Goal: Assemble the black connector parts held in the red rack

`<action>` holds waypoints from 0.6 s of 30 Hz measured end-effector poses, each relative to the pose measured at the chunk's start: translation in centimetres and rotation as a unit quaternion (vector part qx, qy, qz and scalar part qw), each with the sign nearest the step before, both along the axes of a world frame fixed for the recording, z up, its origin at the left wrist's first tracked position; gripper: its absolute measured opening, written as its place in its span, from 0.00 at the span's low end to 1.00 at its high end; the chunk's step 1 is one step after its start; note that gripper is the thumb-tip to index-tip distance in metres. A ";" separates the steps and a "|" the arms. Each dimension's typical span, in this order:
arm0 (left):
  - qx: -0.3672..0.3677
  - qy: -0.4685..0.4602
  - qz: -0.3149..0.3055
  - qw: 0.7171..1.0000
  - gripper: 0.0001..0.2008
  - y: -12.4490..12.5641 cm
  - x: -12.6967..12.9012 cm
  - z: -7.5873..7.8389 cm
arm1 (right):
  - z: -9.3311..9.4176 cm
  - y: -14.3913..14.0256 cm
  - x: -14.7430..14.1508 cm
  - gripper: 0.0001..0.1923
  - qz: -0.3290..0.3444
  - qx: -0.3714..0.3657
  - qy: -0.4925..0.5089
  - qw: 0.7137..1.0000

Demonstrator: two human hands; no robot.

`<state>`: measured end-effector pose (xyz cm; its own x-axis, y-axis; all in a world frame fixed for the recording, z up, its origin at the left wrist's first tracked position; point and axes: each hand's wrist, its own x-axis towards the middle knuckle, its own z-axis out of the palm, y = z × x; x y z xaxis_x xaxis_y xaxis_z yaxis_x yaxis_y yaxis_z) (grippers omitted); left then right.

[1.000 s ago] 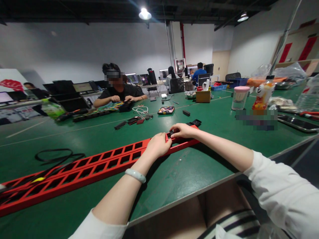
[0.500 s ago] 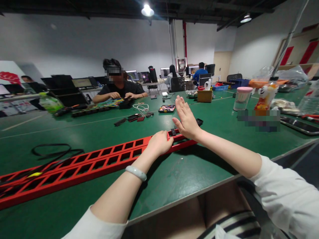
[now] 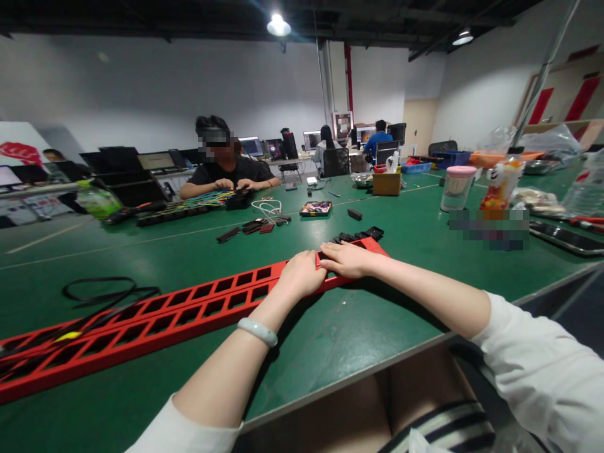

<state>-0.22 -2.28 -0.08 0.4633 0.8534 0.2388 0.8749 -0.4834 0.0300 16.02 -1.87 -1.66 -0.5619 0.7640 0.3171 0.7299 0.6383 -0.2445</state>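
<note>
We see the left hand [image 3: 302, 274] curled closed over the near edge of the long red slotted frame [image 3: 189, 308], a pale bangle [image 3: 257, 331] on its wrist. The right hand [image 3: 346, 259] lies open and flat, palm down, pressed on the frame's right end, just beside the left hand. The frame rests on the green surface [image 3: 330, 340], running from its left edge toward the middle, near the person's side.

Touching the frame's right end, on its far side, we note a short row of small black parts [image 3: 361, 236]. A black cable loop [image 3: 101, 290] lies just beyond the frame's left half. Farther beyond the frame, loose black and red pieces [image 3: 255, 228] and a white cord [image 3: 267, 207] sit near a co-worker's hands [image 3: 236, 185], which rest on bundled coloured wires [image 3: 207, 201]. To the right of the frame, well apart, stand a clear jar with a pink lid [image 3: 455, 187] and a yellow box [image 3: 385, 183]. We can read no writing or labels.
</note>
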 end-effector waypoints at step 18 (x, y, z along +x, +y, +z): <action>0.014 -0.002 -0.011 1.000 0.16 0.3 -0.2 -0.1 | -0.3 1.9 2.7 0.28 -0.158 0.070 -0.019 0.985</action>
<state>-0.46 -1.99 -0.18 0.4810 0.8358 0.2648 0.8637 -0.5035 0.0203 18.68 -0.01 -1.97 -0.3171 0.8532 0.4140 0.9044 0.4035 -0.1387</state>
